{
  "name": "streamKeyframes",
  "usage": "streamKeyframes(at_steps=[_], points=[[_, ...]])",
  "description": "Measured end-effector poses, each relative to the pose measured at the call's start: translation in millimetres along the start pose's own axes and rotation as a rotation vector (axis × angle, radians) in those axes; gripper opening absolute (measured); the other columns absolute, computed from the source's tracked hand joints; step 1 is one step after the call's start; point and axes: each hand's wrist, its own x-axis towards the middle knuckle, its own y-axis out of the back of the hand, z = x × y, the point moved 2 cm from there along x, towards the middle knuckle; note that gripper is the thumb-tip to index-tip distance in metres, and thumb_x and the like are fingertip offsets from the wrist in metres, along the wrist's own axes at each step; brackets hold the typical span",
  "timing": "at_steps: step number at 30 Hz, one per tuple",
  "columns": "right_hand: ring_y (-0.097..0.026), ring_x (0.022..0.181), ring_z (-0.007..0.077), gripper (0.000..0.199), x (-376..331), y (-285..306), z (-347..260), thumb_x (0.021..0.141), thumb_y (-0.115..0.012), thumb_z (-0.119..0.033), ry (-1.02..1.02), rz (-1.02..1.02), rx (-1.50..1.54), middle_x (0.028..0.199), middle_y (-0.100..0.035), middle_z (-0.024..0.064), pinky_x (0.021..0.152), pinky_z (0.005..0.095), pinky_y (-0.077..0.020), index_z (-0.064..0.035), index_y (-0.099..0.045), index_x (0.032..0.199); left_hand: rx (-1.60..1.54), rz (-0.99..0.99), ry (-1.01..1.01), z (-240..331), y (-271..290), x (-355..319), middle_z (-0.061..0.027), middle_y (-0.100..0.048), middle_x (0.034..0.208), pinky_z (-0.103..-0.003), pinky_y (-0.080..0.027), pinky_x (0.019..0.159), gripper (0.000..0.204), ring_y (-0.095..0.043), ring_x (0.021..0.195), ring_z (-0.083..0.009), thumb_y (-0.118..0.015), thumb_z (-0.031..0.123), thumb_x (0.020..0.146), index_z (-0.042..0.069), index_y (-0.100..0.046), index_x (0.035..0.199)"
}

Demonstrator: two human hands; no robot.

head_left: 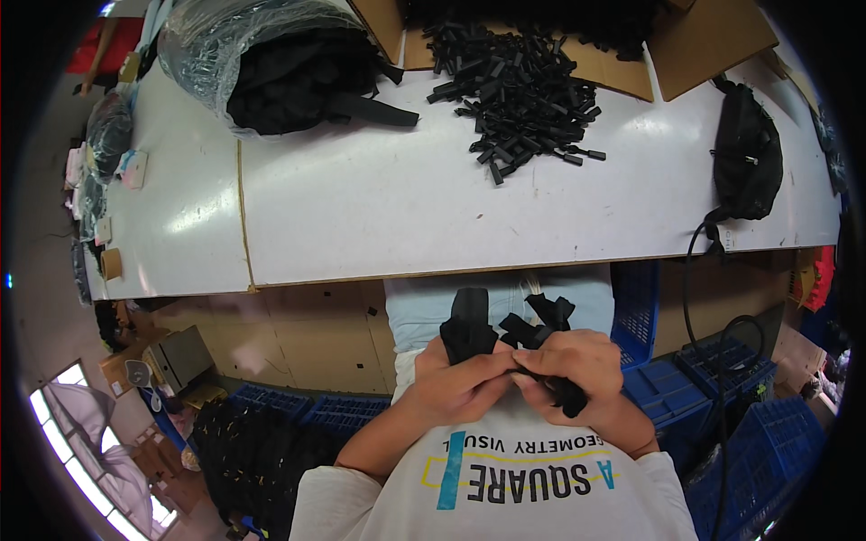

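My left hand [458, 383] and my right hand [582, 370] meet in front of my chest, below the white table's [361, 207] near edge. Both are closed on a black webbing strap [469, 325] that carries black plastic buckle pieces [532, 332]. The strap's wide end sticks up from my left fingers, and a narrower tail hangs out under my right palm. My thumbs and fingertips touch at the middle of the strap. A heap of loose black plastic buckle parts [519, 86] lies on the far side of the table.
A clear plastic bag of black straps [271, 63] lies at the table's back left, open cardboard boxes [704, 41] at the back right. A black pouch [747, 158] with a cable sits at the right. Blue plastic crates [695, 379] stand on the floor to my right and left.
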Motion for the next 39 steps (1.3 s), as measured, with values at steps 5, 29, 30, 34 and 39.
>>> streamKeyframes(at_steps=[5, 29, 30, 34, 39], points=[[-0.050, 0.041, 0.0143, 0.020, 0, 1, 1, 0.064, -0.073, 0.001, -0.080, 0.020, 0.086, 0.056, -0.056, 0.0064, 0.041, 0.0235, -0.0375, 0.0011, -0.062, 0.081, -0.064, 0.000, 0.106, -3, -3, -4, -0.0080, -0.062, 0.067, -0.025, -0.045, 0.049, 0.019, -0.057, 0.051, -0.0177, -0.071, -0.002, 0.065, 0.003, -0.066, 0.083], [-0.048, 0.041, 0.0137, 0.015, 1, 0, 6, 0.066, -0.071, 0.003, -0.195, 0.030, 0.148, 0.054, -0.053, 0.0067, 0.041, 0.0232, -0.0358, 0.0006, -0.057, 0.073, -0.034, -0.039, 0.088, -10, -4, -3, -0.0033, -0.055, 0.058, -0.024, -0.035, 0.040, 0.020, -0.046, 0.041, -0.0125, -0.077, 0.010, 0.065, 0.006, -0.066, 0.082], [-0.048, 0.041, 0.0138, 0.016, 0, 1, 5, 0.066, -0.071, 0.003, -0.184, 0.057, 0.126, 0.054, -0.053, 0.0064, 0.041, 0.0235, -0.0356, 0.0003, -0.058, 0.073, -0.030, -0.038, 0.055, -9, -4, -2, -0.0029, -0.056, 0.060, -0.024, -0.035, 0.040, 0.021, -0.045, 0.041, -0.0115, -0.077, 0.010, 0.065, 0.005, -0.066, 0.083], [-0.049, 0.041, 0.0153, 0.017, -1, 3, 3, 0.066, -0.073, 0.002, -0.058, 0.070, 0.047, 0.054, -0.053, 0.0051, 0.040, 0.0251, -0.0357, -0.0006, -0.059, 0.074, -0.095, 0.019, 0.224, -2, -2, 5, -0.0020, -0.060, 0.068, -0.021, -0.032, 0.040, 0.029, -0.041, 0.043, -0.0064, -0.076, 0.006, 0.061, 0.005, -0.068, 0.089], [-0.049, 0.042, 0.0185, 0.020, 5, 4, -4, 0.065, -0.073, 0.002, 0.016, -0.002, 0.048, 0.055, -0.050, 0.0047, 0.039, 0.0275, -0.0359, -0.0025, -0.061, 0.081, -0.216, 0.020, 0.055, -7, 0, 8, -0.0045, -0.060, 0.072, -0.022, -0.031, 0.042, 0.035, -0.040, 0.044, -0.0082, -0.073, 0.001, 0.057, 0.005, -0.069, 0.092]])
